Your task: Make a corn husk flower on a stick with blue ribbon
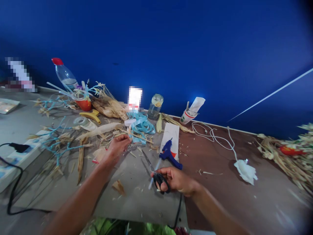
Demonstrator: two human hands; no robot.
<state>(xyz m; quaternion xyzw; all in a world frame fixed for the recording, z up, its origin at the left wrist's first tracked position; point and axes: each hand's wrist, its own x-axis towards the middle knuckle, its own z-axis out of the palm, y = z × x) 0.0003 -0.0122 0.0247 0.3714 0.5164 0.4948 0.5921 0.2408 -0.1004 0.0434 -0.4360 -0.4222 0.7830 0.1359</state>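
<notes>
My right hand (174, 179) grips black-handled scissors (160, 182), fingers in the loops and blades pointing up and left. Close behind them lies a blue glue gun (168, 153) on a white card (170, 130), a pale glue stick (151, 183) sticking out near the scissors. My left hand (118, 146) is pinched closed over the dried husk scraps; whatever is between its fingertips is too small to make out. Just beyond those fingers sits a tangle of light-blue ribbon (141, 123).
Blue-wrapped stems (58, 150) and a white power strip (19, 160) lie left. Along the wall stand a bottle (66, 75), a glass jar (156, 106) and a cup (187, 116). White cable (215, 135) and dried husks (281, 156) lie right. A yellow tool (91, 115) is at back left.
</notes>
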